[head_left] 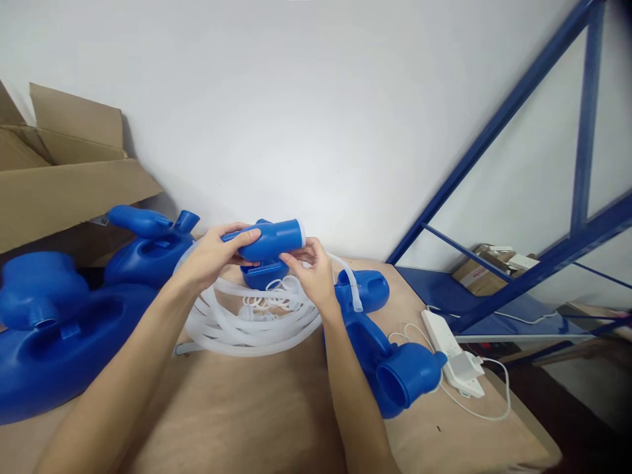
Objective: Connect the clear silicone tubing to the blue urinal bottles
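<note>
My left hand [212,253] is closed around a blue plastic urinal mouthpiece [271,241], held tilted slightly upward to the right above the table. A white ring [303,234] sits around its right end. My right hand [313,270] pinches at that ring from below, thumb against the blue wall; its other fingertips are partly hidden. Under both hands lies a coil of translucent hose [247,339], with thin white cords and small white caps [291,289] inside it. Another blue plastic part [264,275] shows directly behind the held piece.
Blue urinal bottles [113,322] stand on the left beside an open cardboard box [74,178]. More blue parts [395,375] lie to the right, near a white power strip [451,352] with cables. A blue metal rack [494,118] borders the wooden table [247,415].
</note>
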